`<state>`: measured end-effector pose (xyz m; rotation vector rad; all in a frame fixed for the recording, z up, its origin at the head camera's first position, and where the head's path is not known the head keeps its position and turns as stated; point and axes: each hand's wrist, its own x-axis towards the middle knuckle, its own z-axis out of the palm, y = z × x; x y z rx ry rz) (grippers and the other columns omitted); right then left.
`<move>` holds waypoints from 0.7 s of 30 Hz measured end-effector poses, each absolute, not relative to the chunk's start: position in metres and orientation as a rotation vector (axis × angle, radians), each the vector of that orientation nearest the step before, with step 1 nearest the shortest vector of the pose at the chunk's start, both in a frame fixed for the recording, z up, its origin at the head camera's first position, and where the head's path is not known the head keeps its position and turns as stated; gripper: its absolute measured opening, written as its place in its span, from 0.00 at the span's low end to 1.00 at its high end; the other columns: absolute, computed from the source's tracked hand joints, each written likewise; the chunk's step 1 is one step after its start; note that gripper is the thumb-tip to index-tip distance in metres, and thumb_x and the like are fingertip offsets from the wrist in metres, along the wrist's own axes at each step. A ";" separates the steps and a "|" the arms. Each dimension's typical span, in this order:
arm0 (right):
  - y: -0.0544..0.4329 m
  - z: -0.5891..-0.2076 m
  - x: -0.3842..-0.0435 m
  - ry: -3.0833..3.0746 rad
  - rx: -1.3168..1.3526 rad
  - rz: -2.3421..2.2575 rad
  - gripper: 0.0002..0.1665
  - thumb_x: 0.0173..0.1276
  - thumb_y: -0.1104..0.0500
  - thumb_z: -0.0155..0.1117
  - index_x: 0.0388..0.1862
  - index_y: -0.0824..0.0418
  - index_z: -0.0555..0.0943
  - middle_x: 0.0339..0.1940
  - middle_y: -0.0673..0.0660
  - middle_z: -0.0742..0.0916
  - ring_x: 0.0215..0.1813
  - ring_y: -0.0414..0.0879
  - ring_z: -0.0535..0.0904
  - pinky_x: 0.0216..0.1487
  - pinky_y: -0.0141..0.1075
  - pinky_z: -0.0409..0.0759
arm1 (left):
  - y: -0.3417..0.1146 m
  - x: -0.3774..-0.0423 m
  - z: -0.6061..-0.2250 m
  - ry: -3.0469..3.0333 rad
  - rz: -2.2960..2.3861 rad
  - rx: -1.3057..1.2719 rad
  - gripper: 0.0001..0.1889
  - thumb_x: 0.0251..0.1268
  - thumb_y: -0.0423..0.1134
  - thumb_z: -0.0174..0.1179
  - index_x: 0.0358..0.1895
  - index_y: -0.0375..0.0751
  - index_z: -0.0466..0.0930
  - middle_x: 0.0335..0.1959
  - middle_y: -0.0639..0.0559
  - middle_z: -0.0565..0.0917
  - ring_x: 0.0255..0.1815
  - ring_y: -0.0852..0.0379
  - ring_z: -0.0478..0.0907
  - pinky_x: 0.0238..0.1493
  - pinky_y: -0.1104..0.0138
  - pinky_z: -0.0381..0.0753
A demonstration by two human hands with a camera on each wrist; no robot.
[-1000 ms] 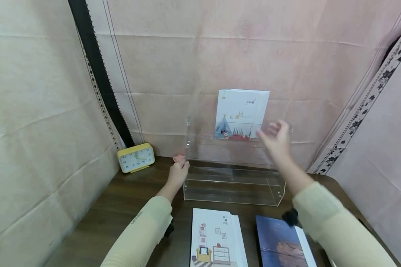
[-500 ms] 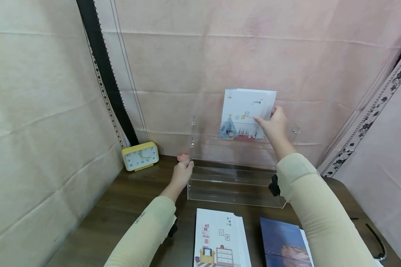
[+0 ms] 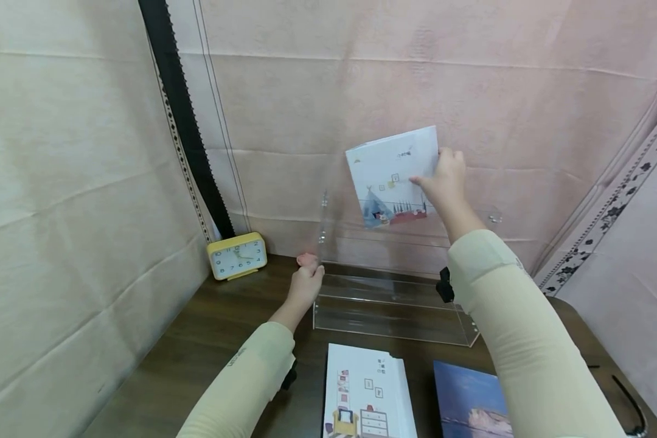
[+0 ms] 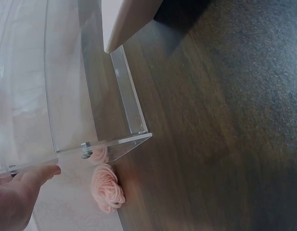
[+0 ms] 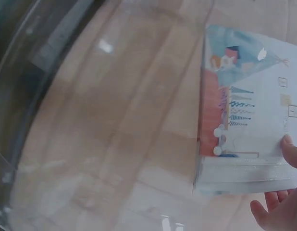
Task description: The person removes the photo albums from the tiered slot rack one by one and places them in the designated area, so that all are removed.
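Observation:
My right hand (image 3: 446,176) pinches the right edge of a white illustrated notebook (image 3: 391,164), thumb on the cover and fingers behind. It seems to be several notebooks together, tilted and raised above the upper part of a clear acrylic rack (image 3: 394,336). In the right wrist view the notebooks' cover (image 5: 259,101) shows a blue tent and a red band. My left hand (image 3: 306,285) grips the rack's left side panel. The left wrist view has its thumb (image 4: 45,173) on the panel, the other fingers mostly hidden. Beside that panel lies a bundle of pink yarn (image 4: 107,188).
A yellow alarm clock (image 3: 237,255) stands at the back left of the brown table (image 3: 197,365). In front of the rack lie a stack of white notebooks (image 3: 368,389) and a blue-covered notebook (image 3: 468,395). A dark curved object (image 3: 632,401) lies at the right. Cloth hangs behind.
My right hand came to the notebooks on the rack, took hold of their right edge, and has lifted and tilted them. My left hand stays on the rack. The head view shifted slightly.

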<state>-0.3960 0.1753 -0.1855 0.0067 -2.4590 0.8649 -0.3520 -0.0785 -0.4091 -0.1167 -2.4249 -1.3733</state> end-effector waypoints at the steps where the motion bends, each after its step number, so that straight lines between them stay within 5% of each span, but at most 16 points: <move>1: 0.170 -0.182 -0.397 -2.466 0.039 0.844 0.44 0.55 0.57 0.73 0.65 0.71 0.61 0.56 0.66 0.67 0.58 0.56 0.62 0.60 0.43 0.65 | -0.079 -0.352 -0.409 -2.427 -1.377 -0.116 0.16 0.68 0.37 0.50 0.49 0.30 0.80 0.46 0.34 0.80 0.47 0.40 0.77 0.49 0.50 0.72; 8: 0.150 -0.169 -0.403 -2.509 0.130 0.724 0.41 0.54 0.57 0.73 0.60 0.70 0.63 0.51 0.65 0.65 0.54 0.55 0.60 0.55 0.43 0.66 | -0.080 -0.350 -0.409 -2.422 -1.375 -0.141 0.16 0.68 0.36 0.50 0.51 0.29 0.79 0.49 0.34 0.79 0.49 0.40 0.76 0.51 0.51 0.72; 12: 0.151 -0.171 -0.405 -2.552 0.186 0.837 0.42 0.59 0.58 0.69 0.64 0.66 0.54 0.56 0.67 0.68 0.56 0.57 0.67 0.56 0.46 0.69 | -0.080 -0.353 -0.409 -2.422 -1.369 -0.131 0.12 0.68 0.37 0.51 0.34 0.31 0.81 0.34 0.36 0.81 0.37 0.43 0.76 0.41 0.54 0.75; 15: 0.155 -0.173 -0.407 -2.572 0.301 0.964 0.42 0.64 0.59 0.63 0.65 0.62 0.46 0.59 0.68 0.69 0.59 0.60 0.69 0.57 0.49 0.70 | -0.081 -0.355 -0.409 -2.429 -1.371 -0.129 0.16 0.68 0.37 0.51 0.20 0.36 0.69 0.18 0.44 0.70 0.25 0.47 0.69 0.29 0.59 0.71; 21: 0.162 -0.169 -0.406 -2.519 0.490 1.048 0.39 0.64 0.63 0.62 0.62 0.62 0.45 0.59 0.68 0.68 0.61 0.61 0.68 0.57 0.51 0.70 | -0.080 -0.356 -0.408 -2.430 -1.393 -0.120 0.20 0.68 0.37 0.51 0.16 0.43 0.60 0.13 0.52 0.60 0.18 0.52 0.63 0.22 0.64 0.64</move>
